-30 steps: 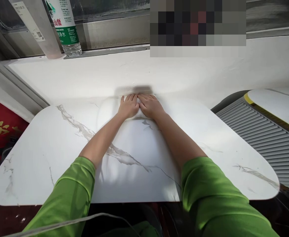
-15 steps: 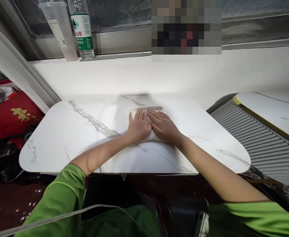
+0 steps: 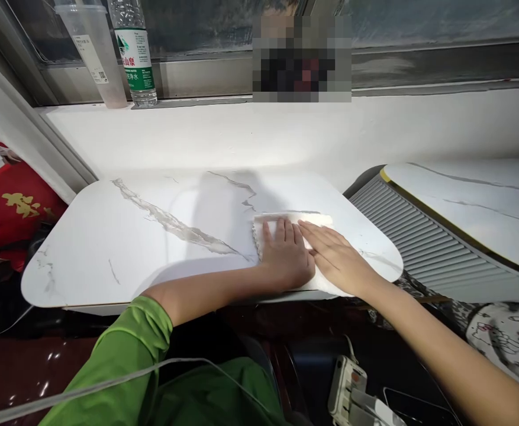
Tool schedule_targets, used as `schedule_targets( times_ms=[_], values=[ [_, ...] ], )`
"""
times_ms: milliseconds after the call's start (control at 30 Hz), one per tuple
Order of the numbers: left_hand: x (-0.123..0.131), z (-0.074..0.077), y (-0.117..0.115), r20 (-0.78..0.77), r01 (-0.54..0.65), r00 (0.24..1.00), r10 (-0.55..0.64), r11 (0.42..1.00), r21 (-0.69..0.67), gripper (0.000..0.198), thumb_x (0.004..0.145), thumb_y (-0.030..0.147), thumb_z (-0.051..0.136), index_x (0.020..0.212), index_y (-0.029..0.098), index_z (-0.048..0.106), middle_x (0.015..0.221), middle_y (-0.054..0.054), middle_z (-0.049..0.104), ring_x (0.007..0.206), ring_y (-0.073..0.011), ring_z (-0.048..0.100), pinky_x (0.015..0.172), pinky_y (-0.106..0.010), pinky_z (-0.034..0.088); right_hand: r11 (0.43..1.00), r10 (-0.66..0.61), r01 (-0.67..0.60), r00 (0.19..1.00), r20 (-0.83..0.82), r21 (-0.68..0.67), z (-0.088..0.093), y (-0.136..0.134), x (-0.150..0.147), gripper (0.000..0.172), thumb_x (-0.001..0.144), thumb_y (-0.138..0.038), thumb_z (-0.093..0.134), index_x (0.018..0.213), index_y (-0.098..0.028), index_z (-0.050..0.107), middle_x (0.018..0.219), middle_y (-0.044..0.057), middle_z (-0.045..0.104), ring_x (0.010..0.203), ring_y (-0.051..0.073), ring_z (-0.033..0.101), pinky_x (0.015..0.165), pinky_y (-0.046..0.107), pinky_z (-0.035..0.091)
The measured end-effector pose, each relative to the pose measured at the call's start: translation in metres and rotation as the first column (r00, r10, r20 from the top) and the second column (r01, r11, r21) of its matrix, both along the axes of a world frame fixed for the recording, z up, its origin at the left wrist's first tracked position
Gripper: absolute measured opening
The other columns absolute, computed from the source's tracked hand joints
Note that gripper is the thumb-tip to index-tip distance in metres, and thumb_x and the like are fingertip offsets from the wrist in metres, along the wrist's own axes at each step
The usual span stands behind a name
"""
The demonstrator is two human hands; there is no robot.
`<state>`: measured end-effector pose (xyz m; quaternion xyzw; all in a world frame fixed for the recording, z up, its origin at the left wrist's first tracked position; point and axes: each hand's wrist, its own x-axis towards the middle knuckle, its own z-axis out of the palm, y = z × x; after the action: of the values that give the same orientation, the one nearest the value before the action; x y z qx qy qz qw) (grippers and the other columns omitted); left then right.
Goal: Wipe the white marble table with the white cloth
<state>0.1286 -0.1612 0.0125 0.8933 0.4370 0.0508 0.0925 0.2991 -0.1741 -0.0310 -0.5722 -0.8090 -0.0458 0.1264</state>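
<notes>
A white cloth (image 3: 298,222) lies flat on the white marble-look table (image 3: 130,248), near its front right corner. My left hand (image 3: 287,254) presses down on the cloth with fingers stretched flat. Beside it, touching, my right hand (image 3: 337,257) also lies flat on the cloth, fingers extended. Both arms wear green sleeves pushed up. Most of the cloth is hidden under the two hands.
A water bottle (image 3: 134,53) and a clear plastic cup (image 3: 91,53) stand on the window sill at back left. A grey ribbed panel (image 3: 423,242) and a second white tabletop (image 3: 472,195) are on the right. Red fabric (image 3: 10,207) lies left; a power strip (image 3: 352,390) is below.
Both hands have slid the cloth from the table's far middle edge toward me and to the right, down to the front right corner.
</notes>
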Motion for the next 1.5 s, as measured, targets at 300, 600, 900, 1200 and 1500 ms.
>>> schedule_targets(
  times_ms=[300,600,900,1200,1500],
  values=[
    [0.021,-0.002,0.066,0.000,-0.087,0.996,0.087,0.996,-0.015,0.063,0.100,0.028,0.021,0.154,-0.004,0.024,0.163,-0.018,0.022,0.153,-0.0302,0.015,0.124,-0.056,0.010,0.998,0.042,-0.041,0.998,-0.037,0.052,0.004,0.080,0.011,0.057,0.091,-0.020,0.031,0.143,-0.011,0.052,0.147,0.013,0.054,0.138,0.027,0.048,0.116,0.053,0.038],
    [0.034,-0.008,0.177,0.010,-0.094,0.996,0.094,0.996,0.014,0.061,0.099,0.025,0.019,0.156,0.001,0.024,0.164,-0.012,0.023,0.154,-0.0239,0.015,0.125,-0.051,0.006,0.996,0.031,-0.023,0.995,-0.091,0.081,0.006,0.187,0.016,0.057,0.089,-0.024,0.034,0.139,-0.009,0.055,0.146,0.014,0.055,0.136,0.029,0.049,0.113,0.050,0.040],
    [0.042,-0.009,0.241,0.017,-0.100,0.995,0.100,0.994,0.033,0.059,0.100,0.024,0.021,0.155,0.004,0.027,0.163,-0.012,0.028,0.152,-0.0223,0.021,0.126,-0.047,0.010,0.994,-0.068,0.077,0.992,-0.110,0.077,0.008,0.246,0.014,0.055,0.088,-0.020,0.035,0.139,-0.009,0.056,0.145,0.012,0.056,0.135,0.028,0.050,0.114,0.045,0.038],
    [0.021,-0.009,0.210,0.034,-0.081,0.996,0.080,0.996,0.025,0.058,0.101,0.026,0.020,0.156,0.008,0.027,0.164,-0.011,0.024,0.153,-0.0214,0.018,0.125,-0.049,0.011,0.994,-0.087,0.090,0.995,-0.054,0.068,0.006,0.214,-0.002,0.055,0.093,-0.022,0.032,0.143,-0.007,0.050,0.149,0.014,0.051,0.139,0.028,0.046,0.115,0.048,0.035],
    [-0.043,0.001,0.103,-0.028,-0.016,0.999,0.018,0.998,0.055,0.057,0.102,0.025,0.023,0.155,0.005,0.028,0.163,-0.012,0.025,0.153,-0.0222,0.020,0.125,-0.050,0.012,0.988,-0.097,0.101,0.995,-0.037,0.121,0.006,0.097,-0.065,0.055,0.094,-0.022,0.031,0.142,-0.006,0.052,0.147,0.017,0.053,0.138,0.028,0.049,0.114,0.048,0.036]
  ],
)
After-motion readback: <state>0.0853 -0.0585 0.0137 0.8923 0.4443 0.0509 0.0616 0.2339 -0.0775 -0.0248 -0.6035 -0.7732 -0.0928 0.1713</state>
